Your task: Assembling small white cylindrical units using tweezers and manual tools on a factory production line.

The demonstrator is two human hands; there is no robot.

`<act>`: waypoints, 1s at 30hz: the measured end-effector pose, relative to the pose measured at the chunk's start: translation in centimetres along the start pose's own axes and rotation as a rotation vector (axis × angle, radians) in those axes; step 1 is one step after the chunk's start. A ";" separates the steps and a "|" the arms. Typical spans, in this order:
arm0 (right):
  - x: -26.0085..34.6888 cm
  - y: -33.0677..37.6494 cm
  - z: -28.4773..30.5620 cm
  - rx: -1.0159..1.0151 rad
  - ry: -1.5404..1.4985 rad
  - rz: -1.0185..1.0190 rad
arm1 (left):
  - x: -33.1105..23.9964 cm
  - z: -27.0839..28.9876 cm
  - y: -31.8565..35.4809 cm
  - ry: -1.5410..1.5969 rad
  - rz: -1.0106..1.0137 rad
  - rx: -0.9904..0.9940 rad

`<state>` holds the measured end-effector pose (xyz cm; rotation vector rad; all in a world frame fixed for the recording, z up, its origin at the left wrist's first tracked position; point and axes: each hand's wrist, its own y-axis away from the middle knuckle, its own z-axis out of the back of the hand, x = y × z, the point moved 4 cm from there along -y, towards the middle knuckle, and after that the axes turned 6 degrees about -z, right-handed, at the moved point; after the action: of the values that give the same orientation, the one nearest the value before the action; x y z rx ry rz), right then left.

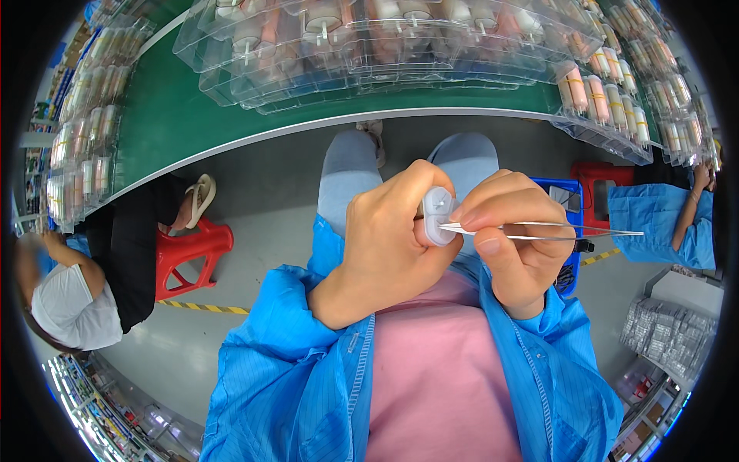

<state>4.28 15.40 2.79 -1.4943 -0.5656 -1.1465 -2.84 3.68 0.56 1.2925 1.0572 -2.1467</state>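
The left hand [392, 231] is closed around a small two-lobed white part [438, 209], with the fingers curled behind and below it, and the lobed face is left uncovered. It seems to be held in this way so that the face is easy to reach and does not turn.

The right hand [525, 235], just beside the left one, is closed in a pinch on metal tweezers [543, 224], thumb below and fingers above. Their narrow tips point at the lower lobe; whether they touch it, I cannot tell. Such a grip near the tips probably gives finer control, while the long back end sticks out past the right hand.

Both hands are above the lap, close to the body, perhaps for clear sight of the part. Beyond them, the green surface [165, 135] carries stacked clear trays [369, 81]. Behind the right hand, a blue bin [567, 185] is partly hidden.
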 end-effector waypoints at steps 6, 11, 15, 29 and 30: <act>0.0 -0.1 0.2 0.033 -0.017 -0.029 | 0.0 -0.1 0.1 -0.011 -0.013 0.006; -0.2 -0.2 0.0 0.031 -0.044 -0.004 | -0.1 -0.1 0.1 -0.008 -0.040 0.010; -0.1 -0.1 0.0 0.021 -0.036 -0.040 | 0.1 0.0 0.2 -0.021 -0.039 0.010; 0.7 -0.5 0.0 0.051 0.045 -0.074 | 0.0 0.0 0.3 -0.125 -0.100 0.035; 0.9 -0.5 -0.1 0.051 0.045 -0.074 | 0.1 0.0 0.3 -0.124 -0.100 0.035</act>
<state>4.20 15.27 3.82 -1.4106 -0.6190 -1.2115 -2.67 3.51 0.39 1.1271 1.0582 -2.2967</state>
